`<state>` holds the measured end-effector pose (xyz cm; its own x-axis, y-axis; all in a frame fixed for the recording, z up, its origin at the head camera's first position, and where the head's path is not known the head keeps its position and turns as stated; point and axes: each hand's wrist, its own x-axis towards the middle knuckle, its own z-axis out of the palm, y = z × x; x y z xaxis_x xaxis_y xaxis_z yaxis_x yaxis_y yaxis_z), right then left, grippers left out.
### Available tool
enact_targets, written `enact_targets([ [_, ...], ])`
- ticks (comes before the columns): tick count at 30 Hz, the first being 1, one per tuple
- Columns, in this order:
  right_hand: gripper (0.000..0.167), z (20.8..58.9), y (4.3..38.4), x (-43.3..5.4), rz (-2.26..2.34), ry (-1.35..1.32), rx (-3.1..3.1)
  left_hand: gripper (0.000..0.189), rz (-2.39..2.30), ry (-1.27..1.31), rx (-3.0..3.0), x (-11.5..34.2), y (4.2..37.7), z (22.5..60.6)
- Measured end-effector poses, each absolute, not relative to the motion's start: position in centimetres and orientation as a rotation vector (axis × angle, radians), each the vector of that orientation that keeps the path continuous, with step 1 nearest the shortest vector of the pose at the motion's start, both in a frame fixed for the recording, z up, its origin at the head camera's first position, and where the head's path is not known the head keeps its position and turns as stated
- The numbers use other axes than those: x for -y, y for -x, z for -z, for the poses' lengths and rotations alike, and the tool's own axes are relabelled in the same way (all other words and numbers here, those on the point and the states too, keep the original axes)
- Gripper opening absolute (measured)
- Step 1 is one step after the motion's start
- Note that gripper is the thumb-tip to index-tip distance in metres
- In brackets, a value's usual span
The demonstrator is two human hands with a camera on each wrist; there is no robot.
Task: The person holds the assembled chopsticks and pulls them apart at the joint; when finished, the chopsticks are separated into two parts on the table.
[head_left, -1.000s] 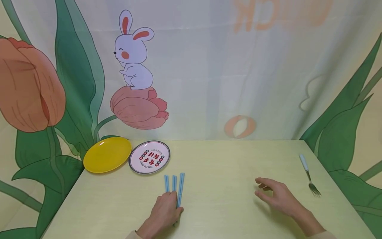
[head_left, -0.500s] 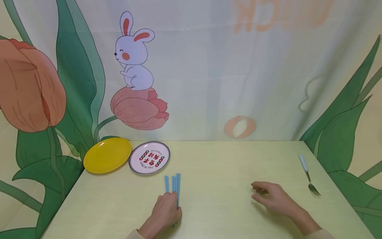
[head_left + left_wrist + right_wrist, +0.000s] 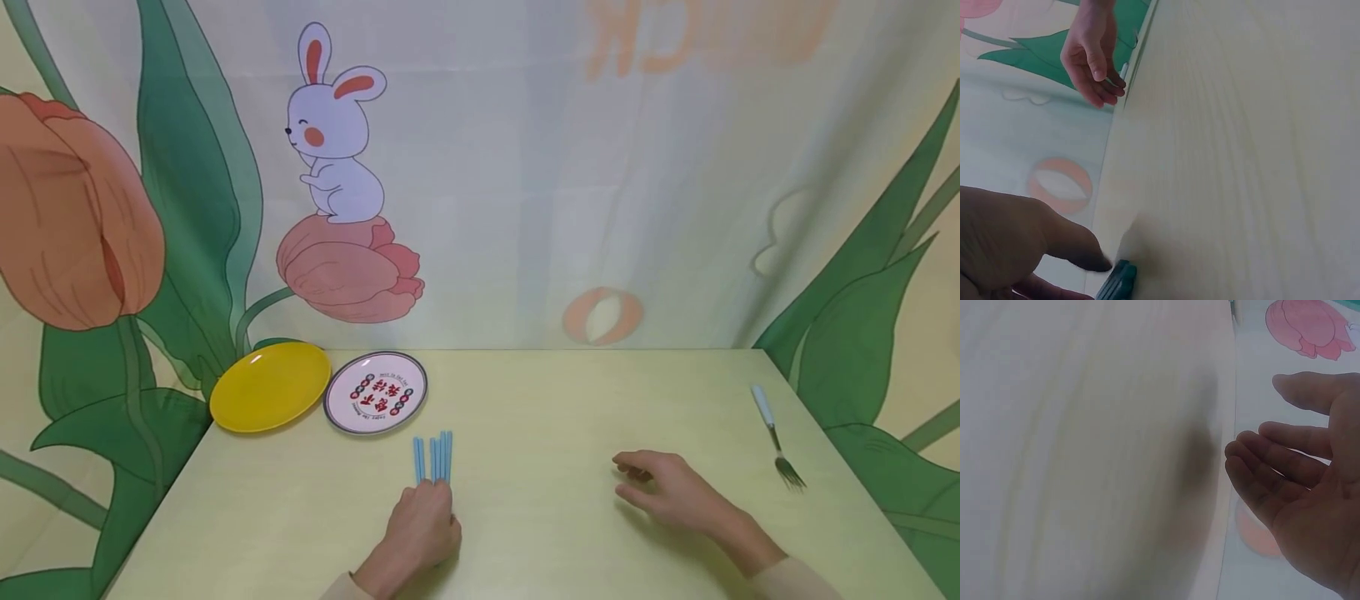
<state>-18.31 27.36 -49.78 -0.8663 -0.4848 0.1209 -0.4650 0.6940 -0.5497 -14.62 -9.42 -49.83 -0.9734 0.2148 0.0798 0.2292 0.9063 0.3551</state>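
Note:
My left hand [image 3: 424, 523] grips several light-blue chopsticks [image 3: 442, 457] low at the front middle of the table. Their upper ends point away from me, with a small gap between the leftmost pair and the rest; the lower parts are hidden under the palm. From the left wrist view, the thumb [image 3: 1075, 240] lies right at the blue-green chopstick ends [image 3: 1119, 281]. Holding nothing, my right hand [image 3: 671, 490] hovers over the right side of the table. Its fingers are relaxed and the thumb stands apart from them in the right wrist view.
A yellow plate [image 3: 270, 388] lies at the back left of the table [image 3: 540, 417]. Beside it is a white plate with a dark rim and red lettering [image 3: 377, 393]. A fork with a pale handle [image 3: 776, 437] lies at the far right. A printed curtain [image 3: 495, 167] hangs behind.
The rightmost chopsticks have drawn in against the middle ones under my left hand, whose thumb has moved inward. My right hand has drifted left, away from the fork.

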Motion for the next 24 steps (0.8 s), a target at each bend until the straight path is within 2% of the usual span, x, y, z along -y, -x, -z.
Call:
enact_targets([
  [6,0.042,49.5,18.6,-26.7,0.931,0.822,-2.837,0.028,0.572,0.327,3.059,9.5,14.7,49.7],
  [14,0.041,49.6,18.8,-26.0,0.909,0.852,-2.807,0.01,0.521,0.331,3.074,9.3,14.8,49.8],
  [24,0.039,49.1,19.4,-23.9,0.879,0.909,-2.772,0.006,0.504,0.34,3.065,9.3,14.7,49.7],
])
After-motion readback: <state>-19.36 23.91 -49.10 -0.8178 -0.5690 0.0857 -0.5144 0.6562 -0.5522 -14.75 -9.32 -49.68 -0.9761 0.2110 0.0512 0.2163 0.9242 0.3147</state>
